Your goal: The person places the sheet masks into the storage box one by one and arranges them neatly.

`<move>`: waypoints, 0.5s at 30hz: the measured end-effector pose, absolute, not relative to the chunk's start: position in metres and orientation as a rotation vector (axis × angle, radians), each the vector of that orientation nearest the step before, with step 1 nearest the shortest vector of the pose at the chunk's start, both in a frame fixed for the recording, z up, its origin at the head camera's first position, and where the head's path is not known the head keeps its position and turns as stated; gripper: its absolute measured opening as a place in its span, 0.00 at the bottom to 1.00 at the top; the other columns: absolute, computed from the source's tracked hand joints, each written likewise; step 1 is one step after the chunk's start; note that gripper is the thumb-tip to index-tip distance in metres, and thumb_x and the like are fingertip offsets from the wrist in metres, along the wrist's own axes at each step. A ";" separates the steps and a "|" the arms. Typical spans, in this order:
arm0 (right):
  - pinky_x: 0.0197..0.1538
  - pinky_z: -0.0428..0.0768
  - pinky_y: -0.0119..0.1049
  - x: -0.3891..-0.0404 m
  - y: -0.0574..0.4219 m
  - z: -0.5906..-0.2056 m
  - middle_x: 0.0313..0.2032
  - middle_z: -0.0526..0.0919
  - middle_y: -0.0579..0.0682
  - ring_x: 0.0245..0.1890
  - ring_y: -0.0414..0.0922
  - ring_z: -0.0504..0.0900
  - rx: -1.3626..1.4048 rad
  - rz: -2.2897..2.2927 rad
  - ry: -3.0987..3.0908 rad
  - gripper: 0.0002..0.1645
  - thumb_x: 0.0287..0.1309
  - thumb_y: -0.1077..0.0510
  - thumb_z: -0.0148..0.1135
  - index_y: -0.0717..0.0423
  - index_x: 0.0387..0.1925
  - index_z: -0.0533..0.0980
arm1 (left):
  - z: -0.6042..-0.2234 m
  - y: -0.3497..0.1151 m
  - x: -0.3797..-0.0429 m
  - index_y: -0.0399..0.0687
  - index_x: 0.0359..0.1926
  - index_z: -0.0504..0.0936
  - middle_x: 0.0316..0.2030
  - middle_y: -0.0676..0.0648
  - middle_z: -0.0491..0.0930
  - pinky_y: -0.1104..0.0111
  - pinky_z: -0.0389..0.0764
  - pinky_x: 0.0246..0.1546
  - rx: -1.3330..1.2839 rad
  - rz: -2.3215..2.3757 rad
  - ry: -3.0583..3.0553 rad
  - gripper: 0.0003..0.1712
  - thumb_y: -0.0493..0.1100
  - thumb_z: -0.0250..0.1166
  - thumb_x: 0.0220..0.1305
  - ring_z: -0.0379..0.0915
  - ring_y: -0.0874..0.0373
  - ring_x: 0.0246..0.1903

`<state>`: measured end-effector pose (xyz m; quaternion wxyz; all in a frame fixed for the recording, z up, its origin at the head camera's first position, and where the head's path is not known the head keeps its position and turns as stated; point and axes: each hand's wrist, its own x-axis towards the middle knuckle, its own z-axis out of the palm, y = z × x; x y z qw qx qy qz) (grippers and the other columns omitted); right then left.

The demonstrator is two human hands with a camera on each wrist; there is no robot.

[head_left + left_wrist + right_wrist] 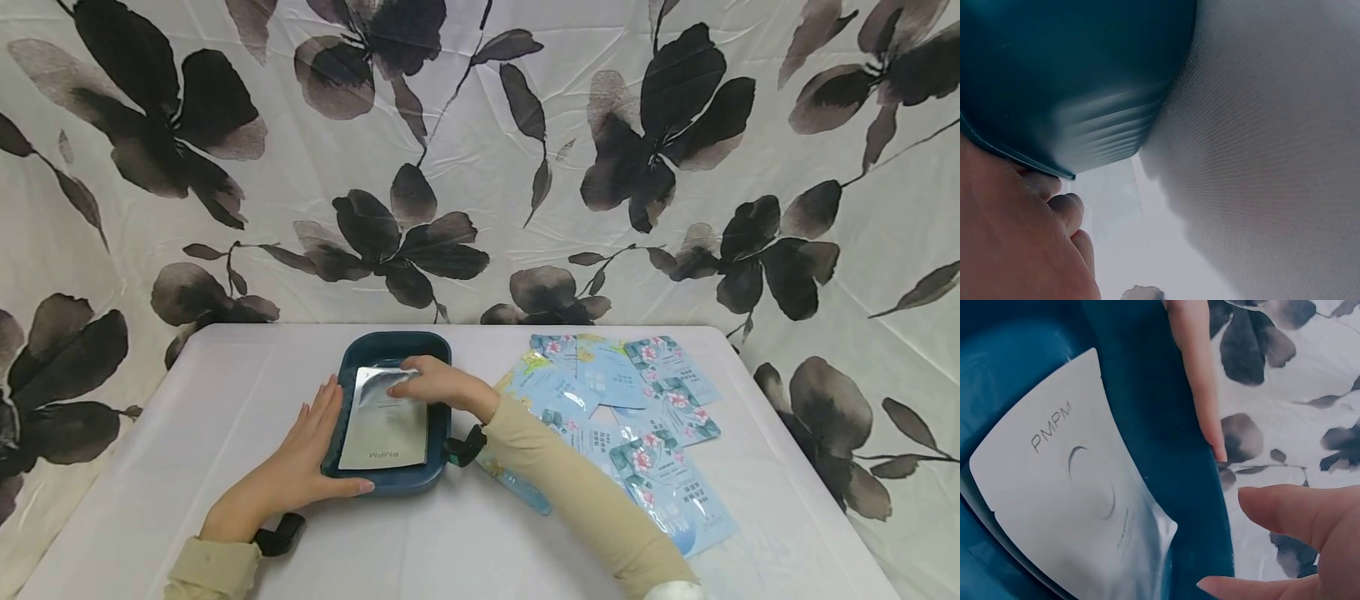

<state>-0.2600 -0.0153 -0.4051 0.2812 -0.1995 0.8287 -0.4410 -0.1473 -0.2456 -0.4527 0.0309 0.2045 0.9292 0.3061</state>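
A silvery-white flat sachet (386, 425) printed PMPM lies in a dark blue plastic tray (438, 346). In the right wrist view, the sachet (1066, 487) is bowed, and a dark gap shows beneath its edge. My left hand (296, 458) rests against the tray's left side, fingers straight along the rim and thumb across the near edge. My right hand (450, 386) reaches over the tray's right side to the sachet's far end. Its thumb and finger are spread apart, with nothing between them. From the left wrist, the tray's ribbed outer wall (1110, 125) fills the upper left.
Several light blue flower-printed sachets (671, 492) lie overlapping to the right of the tray, partly under my right sleeve (570, 475). The white-covered table (247, 367) ends at the back against a hanging floral cloth (525, 167).
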 end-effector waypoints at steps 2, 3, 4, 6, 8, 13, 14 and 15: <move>0.67 0.69 0.48 -0.260 -0.014 -0.403 0.69 0.66 0.60 0.68 0.54 0.67 -0.556 -1.181 2.224 0.37 0.65 0.53 0.62 0.64 0.70 0.64 | -0.453 -0.245 -0.147 0.40 0.78 0.30 0.77 0.39 0.24 0.50 0.23 0.73 0.624 0.940 2.862 0.79 0.69 0.75 0.46 0.20 0.43 0.76; 0.68 0.68 0.47 -0.260 -0.013 -0.402 0.69 0.66 0.60 0.68 0.54 0.66 -0.567 -1.175 2.234 0.37 0.65 0.52 0.62 0.64 0.70 0.64 | -0.453 -0.245 -0.148 0.40 0.78 0.30 0.77 0.39 0.24 0.50 0.23 0.73 0.623 0.937 2.863 0.79 0.69 0.75 0.46 0.20 0.43 0.76; 0.68 0.68 0.48 -0.260 -0.011 -0.401 0.69 0.66 0.59 0.69 0.54 0.65 -0.586 -1.172 2.237 0.36 0.65 0.52 0.62 0.63 0.70 0.64 | -0.453 -0.245 -0.148 0.40 0.78 0.30 0.77 0.39 0.24 0.50 0.24 0.73 0.621 0.936 2.864 0.79 0.69 0.75 0.46 0.21 0.42 0.76; 0.67 0.69 0.47 -0.261 -0.007 -0.400 0.69 0.67 0.58 0.69 0.55 0.65 -0.624 -1.162 2.252 0.35 0.66 0.52 0.62 0.62 0.69 0.65 | -0.453 -0.245 -0.148 0.40 0.78 0.30 0.77 0.39 0.24 0.49 0.24 0.72 0.620 0.937 2.863 0.79 0.68 0.75 0.46 0.21 0.40 0.76; 0.66 0.70 0.47 -0.261 -0.003 -0.399 0.69 0.67 0.58 0.69 0.55 0.65 -0.676 -1.152 2.267 0.34 0.66 0.51 0.61 0.61 0.69 0.67 | -0.453 -0.246 -0.148 0.40 0.78 0.30 0.77 0.38 0.25 0.48 0.24 0.72 0.621 0.934 2.865 0.79 0.68 0.75 0.46 0.22 0.39 0.76; 0.60 0.76 0.42 -0.261 0.014 -0.393 0.65 0.71 0.60 0.63 0.57 0.73 -0.797 -1.191 2.262 0.28 0.69 0.53 0.58 0.61 0.66 0.70 | -0.453 -0.246 -0.148 0.40 0.78 0.30 0.77 0.37 0.25 0.48 0.23 0.72 0.620 0.943 2.857 0.79 0.68 0.75 0.47 0.21 0.39 0.76; 0.57 0.78 0.40 -0.261 0.018 -0.392 0.64 0.72 0.61 0.61 0.57 0.75 -0.812 -1.210 2.254 0.26 0.69 0.54 0.58 0.61 0.64 0.71 | -0.453 -0.246 -0.148 0.40 0.78 0.29 0.77 0.38 0.24 0.48 0.23 0.72 0.615 0.947 2.852 0.79 0.68 0.75 0.47 0.20 0.40 0.76; 0.54 0.80 0.39 -0.261 0.022 -0.391 0.62 0.74 0.62 0.58 0.58 0.77 -0.825 -1.227 2.246 0.24 0.70 0.56 0.57 0.62 0.63 0.72 | -0.453 -0.246 -0.148 0.41 0.78 0.29 0.77 0.39 0.23 0.49 0.23 0.72 0.611 0.948 2.847 0.79 0.68 0.75 0.47 0.19 0.41 0.76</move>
